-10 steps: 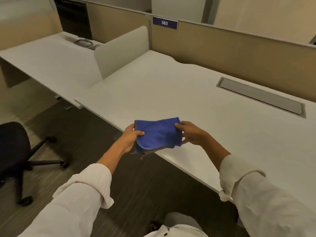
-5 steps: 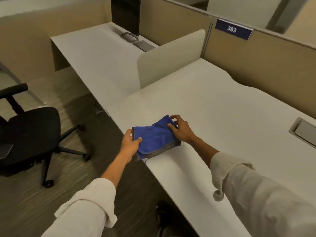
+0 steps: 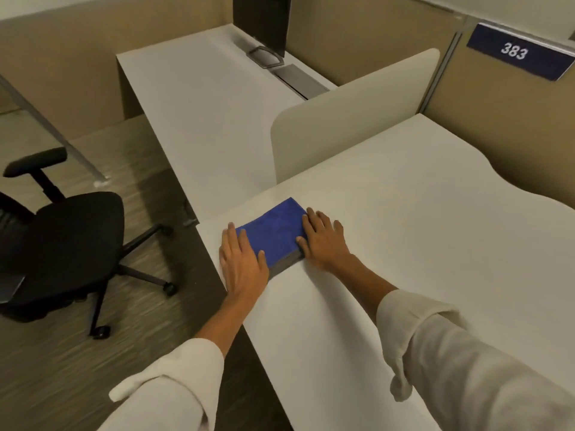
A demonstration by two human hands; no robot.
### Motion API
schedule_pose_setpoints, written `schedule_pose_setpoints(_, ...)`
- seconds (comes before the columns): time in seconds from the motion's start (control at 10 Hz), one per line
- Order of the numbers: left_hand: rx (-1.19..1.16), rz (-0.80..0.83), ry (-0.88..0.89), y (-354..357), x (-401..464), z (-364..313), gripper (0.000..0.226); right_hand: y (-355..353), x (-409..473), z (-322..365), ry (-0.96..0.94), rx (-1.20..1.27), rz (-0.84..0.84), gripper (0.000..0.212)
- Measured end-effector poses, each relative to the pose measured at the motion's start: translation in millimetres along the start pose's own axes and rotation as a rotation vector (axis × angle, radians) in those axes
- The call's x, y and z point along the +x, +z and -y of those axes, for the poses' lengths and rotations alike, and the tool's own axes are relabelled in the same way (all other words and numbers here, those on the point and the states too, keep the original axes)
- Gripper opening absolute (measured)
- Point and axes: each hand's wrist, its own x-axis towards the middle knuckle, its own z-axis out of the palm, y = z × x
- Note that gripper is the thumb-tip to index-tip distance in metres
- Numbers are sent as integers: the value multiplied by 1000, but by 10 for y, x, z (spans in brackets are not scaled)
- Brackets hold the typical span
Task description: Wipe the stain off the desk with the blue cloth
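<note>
A folded blue cloth (image 3: 275,233) with a grey underside lies flat on the white desk (image 3: 404,237), near the desk's front left corner. My left hand (image 3: 242,262) rests palm down on the cloth's near left part, fingers spread. My right hand (image 3: 325,239) lies flat on the desk against the cloth's right edge, with the thumb on its near corner. No stain shows on the desk surface around the cloth.
A beige divider panel (image 3: 351,116) stands behind the cloth. A second white desk (image 3: 199,98) runs to the far left. A black office chair (image 3: 62,244) stands on the floor at left. A partition with a sign reading 383 (image 3: 516,52) is at the back right.
The cloth has gone from being held up between both hands to lying flat on the desk corner. Both hands have opened and now press flat. The view has swung left.
</note>
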Motion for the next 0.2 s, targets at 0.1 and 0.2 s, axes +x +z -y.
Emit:
schedule_pose_setpoints(0.1, 186, 187, 186, 168, -66, 31, 62, 173, -126, 32, 3, 10, -42, 69)
schedule_pose_setpoints(0.2, 244, 246, 206, 155, -52, 80, 62, 192, -177, 9, 11, -14, -31, 72)
